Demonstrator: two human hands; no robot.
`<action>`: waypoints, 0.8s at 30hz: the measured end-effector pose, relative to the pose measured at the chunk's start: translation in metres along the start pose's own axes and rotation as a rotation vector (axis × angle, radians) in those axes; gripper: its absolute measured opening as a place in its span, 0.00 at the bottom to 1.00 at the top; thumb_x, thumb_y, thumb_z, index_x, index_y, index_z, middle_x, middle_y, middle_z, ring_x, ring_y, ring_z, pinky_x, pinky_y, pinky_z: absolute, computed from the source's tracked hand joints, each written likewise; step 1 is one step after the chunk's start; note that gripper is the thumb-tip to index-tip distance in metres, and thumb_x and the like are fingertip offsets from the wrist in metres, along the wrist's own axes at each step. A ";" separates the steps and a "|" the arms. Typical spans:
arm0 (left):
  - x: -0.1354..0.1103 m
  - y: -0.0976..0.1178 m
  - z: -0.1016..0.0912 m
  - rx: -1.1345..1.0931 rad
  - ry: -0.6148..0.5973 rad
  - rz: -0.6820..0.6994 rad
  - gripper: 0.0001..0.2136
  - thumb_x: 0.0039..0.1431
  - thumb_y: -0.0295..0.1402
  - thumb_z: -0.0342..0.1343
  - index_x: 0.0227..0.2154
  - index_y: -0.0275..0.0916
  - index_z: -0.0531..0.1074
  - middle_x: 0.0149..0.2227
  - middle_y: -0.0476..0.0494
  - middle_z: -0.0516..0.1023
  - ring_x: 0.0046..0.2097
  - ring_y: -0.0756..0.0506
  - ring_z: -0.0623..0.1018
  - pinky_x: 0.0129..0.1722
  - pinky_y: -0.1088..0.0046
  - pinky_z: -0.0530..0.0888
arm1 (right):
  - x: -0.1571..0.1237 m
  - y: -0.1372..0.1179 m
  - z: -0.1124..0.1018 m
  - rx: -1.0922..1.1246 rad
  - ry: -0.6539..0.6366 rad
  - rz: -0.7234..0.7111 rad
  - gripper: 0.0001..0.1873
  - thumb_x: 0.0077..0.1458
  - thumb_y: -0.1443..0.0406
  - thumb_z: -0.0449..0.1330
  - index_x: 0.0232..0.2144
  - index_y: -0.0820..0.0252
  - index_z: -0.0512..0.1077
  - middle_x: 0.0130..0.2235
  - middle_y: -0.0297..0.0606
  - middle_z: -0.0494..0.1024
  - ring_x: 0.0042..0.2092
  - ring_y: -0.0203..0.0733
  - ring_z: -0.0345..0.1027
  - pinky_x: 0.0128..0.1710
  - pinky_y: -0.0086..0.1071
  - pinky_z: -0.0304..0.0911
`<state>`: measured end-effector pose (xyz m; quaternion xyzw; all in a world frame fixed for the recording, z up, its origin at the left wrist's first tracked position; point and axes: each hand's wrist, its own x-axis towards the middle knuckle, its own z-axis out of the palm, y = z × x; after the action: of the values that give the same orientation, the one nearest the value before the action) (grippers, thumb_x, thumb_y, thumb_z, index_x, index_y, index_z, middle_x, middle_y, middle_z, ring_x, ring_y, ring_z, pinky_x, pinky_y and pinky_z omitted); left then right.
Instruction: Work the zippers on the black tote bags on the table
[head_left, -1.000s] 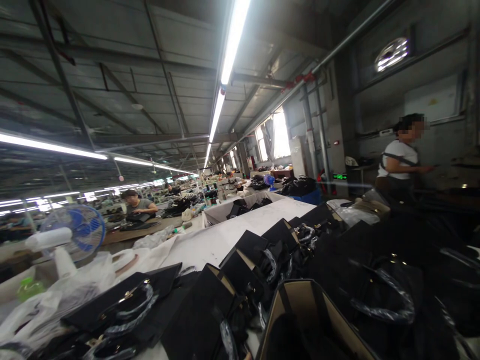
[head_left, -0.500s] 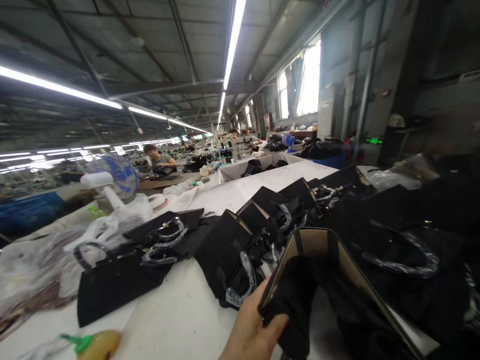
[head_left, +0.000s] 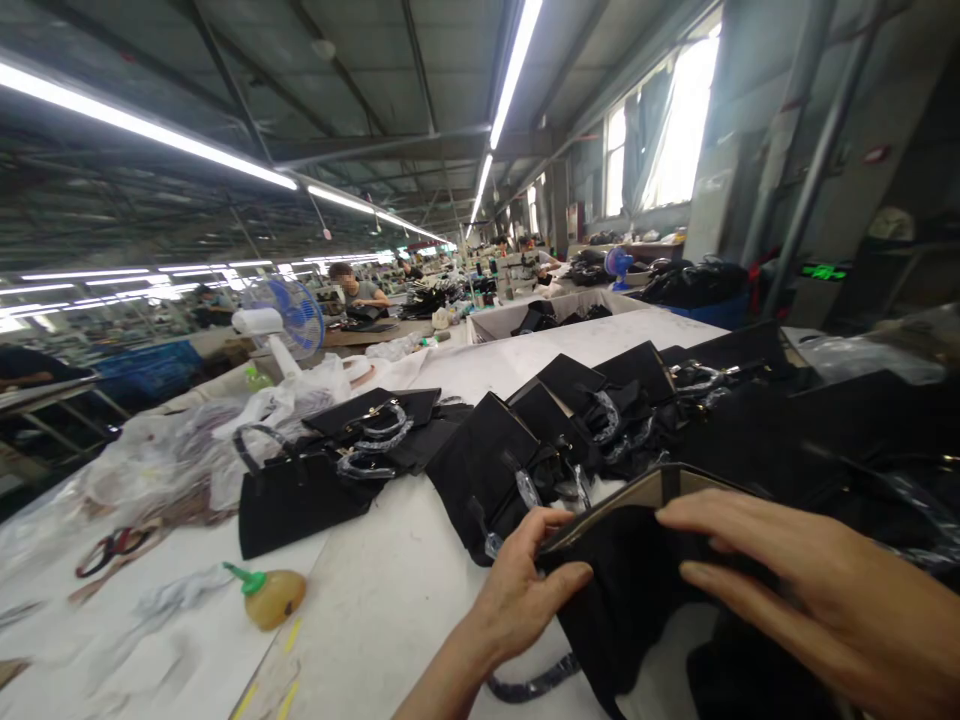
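Observation:
A black handbag (head_left: 607, 600) with a tan inner band along its rim is in front of me, its mouth facing me. My left hand (head_left: 521, 585) grips the left corner of this rim between thumb and fingers. Over the bag's mouth lies my right hand (head_left: 802, 575), its thumb and forefinger stretched out and apart, fingertips at the lining by the rim. A plastic-wrapped handle (head_left: 536, 685) shows below the bag. Close behind it, more black handbags (head_left: 480, 460) with wrapped handles lie in a row.
Another black handbag (head_left: 300, 495) rests on the white table (head_left: 375, 610) at left. Nearby are a green-capped bottle (head_left: 274, 598), scissors (head_left: 112, 550) and clear plastic bags (head_left: 180, 440). Farther back stand a blue fan (head_left: 296, 315) and a seated person (head_left: 360, 290).
My right hand has come into view from the right and reached the bag's rim. My left hand still holds the corner. The view has turned slightly left and down.

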<state>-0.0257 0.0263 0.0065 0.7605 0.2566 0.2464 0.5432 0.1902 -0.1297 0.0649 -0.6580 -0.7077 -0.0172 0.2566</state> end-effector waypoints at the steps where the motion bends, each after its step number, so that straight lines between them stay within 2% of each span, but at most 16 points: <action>1: -0.002 -0.001 0.001 0.002 0.056 -0.010 0.15 0.54 0.30 0.59 0.46 0.43 0.70 0.43 0.47 0.76 0.44 0.46 0.73 0.45 0.71 0.68 | 0.012 0.001 0.000 -0.045 -0.033 0.013 0.12 0.63 0.56 0.52 0.45 0.49 0.70 0.45 0.36 0.76 0.44 0.44 0.72 0.42 0.35 0.71; 4: -0.006 -0.003 0.003 -0.005 0.150 0.007 0.09 0.56 0.32 0.59 0.40 0.41 0.73 0.38 0.49 0.77 0.42 0.47 0.74 0.45 0.71 0.68 | 0.037 0.006 0.010 -0.236 -0.094 0.114 0.09 0.61 0.55 0.54 0.37 0.51 0.69 0.36 0.34 0.76 0.37 0.47 0.72 0.36 0.40 0.70; 7: -0.007 -0.003 0.004 0.002 0.175 0.027 0.06 0.56 0.32 0.59 0.37 0.41 0.75 0.36 0.49 0.78 0.40 0.47 0.75 0.43 0.72 0.69 | 0.047 0.009 0.019 -0.339 -0.173 0.153 0.10 0.58 0.55 0.58 0.35 0.53 0.69 0.36 0.34 0.76 0.39 0.49 0.72 0.35 0.42 0.67; 10: -0.006 -0.002 0.004 0.017 0.202 0.035 0.06 0.56 0.33 0.59 0.37 0.41 0.75 0.35 0.50 0.78 0.39 0.48 0.75 0.40 0.74 0.69 | 0.055 0.010 0.020 -0.305 -0.251 0.162 0.07 0.60 0.57 0.57 0.33 0.52 0.70 0.36 0.32 0.77 0.39 0.47 0.73 0.36 0.38 0.64; 13: -0.005 -0.002 0.005 0.063 0.235 0.041 0.05 0.56 0.34 0.60 0.36 0.42 0.76 0.33 0.52 0.78 0.37 0.49 0.75 0.38 0.76 0.69 | 0.063 0.010 0.017 -0.242 -0.319 0.185 0.11 0.63 0.60 0.53 0.29 0.52 0.70 0.33 0.30 0.77 0.36 0.43 0.73 0.34 0.35 0.60; 24: -0.004 -0.007 0.005 0.167 0.275 0.104 0.07 0.59 0.39 0.57 0.35 0.43 0.77 0.34 0.53 0.79 0.37 0.51 0.77 0.39 0.78 0.70 | 0.080 0.008 0.022 -0.348 -0.315 0.260 0.14 0.62 0.58 0.53 0.26 0.54 0.69 0.28 0.36 0.77 0.34 0.48 0.73 0.28 0.34 0.49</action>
<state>-0.0266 0.0219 -0.0017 0.7746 0.3082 0.3536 0.4242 0.1905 -0.0469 0.0745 -0.7722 -0.6349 -0.0028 0.0265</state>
